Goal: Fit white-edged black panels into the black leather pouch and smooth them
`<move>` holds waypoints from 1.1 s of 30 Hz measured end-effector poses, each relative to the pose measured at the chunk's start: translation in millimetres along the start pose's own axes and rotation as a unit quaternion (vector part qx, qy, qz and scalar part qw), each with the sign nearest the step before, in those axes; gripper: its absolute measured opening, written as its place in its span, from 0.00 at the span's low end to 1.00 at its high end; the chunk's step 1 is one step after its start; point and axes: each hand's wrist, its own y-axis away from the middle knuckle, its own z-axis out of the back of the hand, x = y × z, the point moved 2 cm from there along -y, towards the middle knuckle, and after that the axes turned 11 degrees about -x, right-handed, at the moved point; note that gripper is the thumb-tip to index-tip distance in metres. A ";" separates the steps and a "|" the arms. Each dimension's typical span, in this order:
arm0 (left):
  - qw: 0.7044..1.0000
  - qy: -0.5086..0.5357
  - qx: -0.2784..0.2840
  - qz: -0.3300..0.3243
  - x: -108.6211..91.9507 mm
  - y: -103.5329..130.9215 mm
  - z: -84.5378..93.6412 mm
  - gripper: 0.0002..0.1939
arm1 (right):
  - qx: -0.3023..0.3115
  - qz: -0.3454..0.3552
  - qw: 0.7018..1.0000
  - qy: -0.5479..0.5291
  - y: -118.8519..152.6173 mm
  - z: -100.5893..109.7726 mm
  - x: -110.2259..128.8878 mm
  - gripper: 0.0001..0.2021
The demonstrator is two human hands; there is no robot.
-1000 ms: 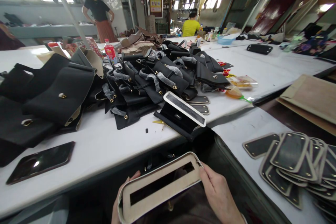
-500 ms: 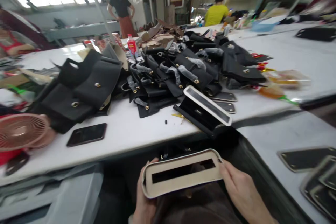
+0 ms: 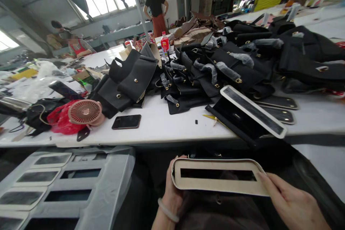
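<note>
Both my hands hold an unfinished black handbag over my lap, its beige end panel [image 3: 215,185] turned up. A long rectangular window in that panel looks dark inside. My left hand [image 3: 174,183], with a pale bangle at the wrist, grips the left end; its fingers are partly hidden behind the bag. At the right end, my right hand [image 3: 291,196] pinches the corner with the thumb on the beige face. Just beyond, a black bag piece [image 3: 234,118] lies open on the table with a white-rimmed dark panel [image 3: 253,111] over it.
Black bag parts with wrapped handles [image 3: 188,93] are heaped across the white table [image 3: 161,129]. A phone [image 3: 126,122], a pink fan [image 3: 85,111] and a red bottle [image 3: 164,43] stand or lie there. Framed panels [image 3: 37,176] cover a grey surface at left. Several people are farther off.
My view has turned left, so the table items appear farther right and more of the left-hand surface shows. The bag is now more level, still held in both hands.
</note>
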 end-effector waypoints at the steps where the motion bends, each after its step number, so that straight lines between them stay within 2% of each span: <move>1: 1.000 0.003 0.003 -0.002 -0.1 -0.3 -0.1 0.11 | 0.009 -0.004 1.000 0.004 0.6 -1.2 -1.5 0.20; 6: 1.000 0.005 0.017 -0.004 -0.9 0.8 -0.9 0.11 | 0.014 0.002 0.999 0.040 4.9 -5.5 -7.0 0.19; 13: 0.999 -0.002 0.037 0.013 0.3 3.3 0.2 0.13 | -0.016 0.056 0.996 0.065 6.8 -8.6 -11.1 0.19; 17: 0.998 -0.057 -0.011 -0.024 -1.6 5.9 4.6 0.13 | -0.034 0.049 0.998 0.030 12.0 -1.9 3.5 0.22; 21: 0.994 -0.099 -0.039 -0.012 -5.6 4.4 2.0 0.18 | 0.024 -0.016 0.999 -0.041 14.3 0.1 14.5 0.23; 25: 0.993 -0.105 -0.030 -0.049 -7.3 4.1 1.4 0.24 | 0.026 -0.045 0.998 -0.035 11.7 0.5 12.8 0.20; 28: 0.991 -0.111 -0.022 -0.069 -7.2 -1.0 10.1 0.27 | 0.011 -0.041 0.999 -0.022 5.6 1.1 11.4 0.19; 31: 0.986 -0.123 -0.035 -0.106 -8.6 -12.5 20.0 0.25 | 0.024 -0.028 0.999 -0.021 -2.2 2.9 13.0 0.18; 33: 0.979 -0.136 -0.056 -0.139 -9.5 -20.8 19.2 0.22 | 0.039 -0.019 0.999 -0.020 -8.6 5.3 13.8 0.20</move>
